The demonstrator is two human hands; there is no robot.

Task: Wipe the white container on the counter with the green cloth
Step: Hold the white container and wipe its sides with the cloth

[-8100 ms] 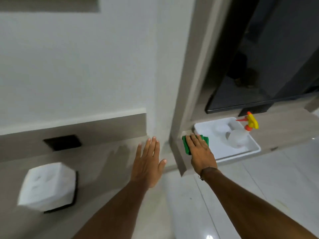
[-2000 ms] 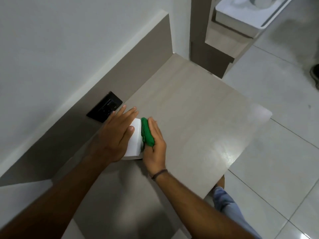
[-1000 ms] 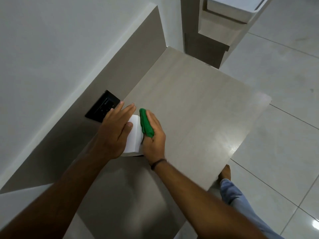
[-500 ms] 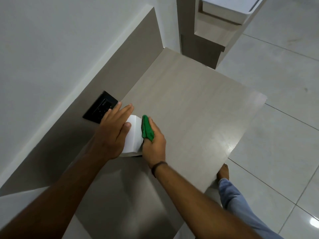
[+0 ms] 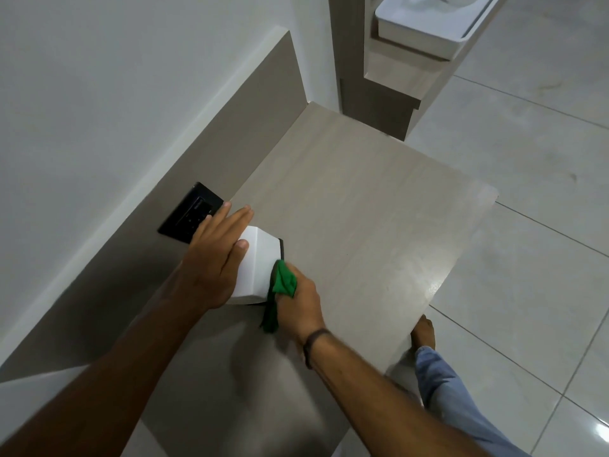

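1. The white container (image 5: 258, 267) stands on the counter (image 5: 356, 232), near the back edge where the wall panel rises and well apart from the front edge. Only the head view is given.
2. The left hand (image 5: 214, 262) lies flat on the top and left side of the container, with the fingers stretched out and close together, and the thumb on the top face. It steadies the box; it does not grip it.
3. The right hand (image 5: 300, 305) is closed around the green cloth (image 5: 280, 291) and presses it against the right side of the container, at the near corner. A tail of cloth hangs down to the counter.
4. I judge that the wiping is in the middle: the right face is under work, while the top is covered by the left hand.
5. The next move probably calls for a stroke along another face, with the left hand moving away from the part to be wiped.
6. A black socket plate (image 5: 191, 217) sits on the wall panel just behind the left fingers, so there is little room at the back.
7. To the right and front the counter is wide and free, so the cloth can move there without reaching the edge.
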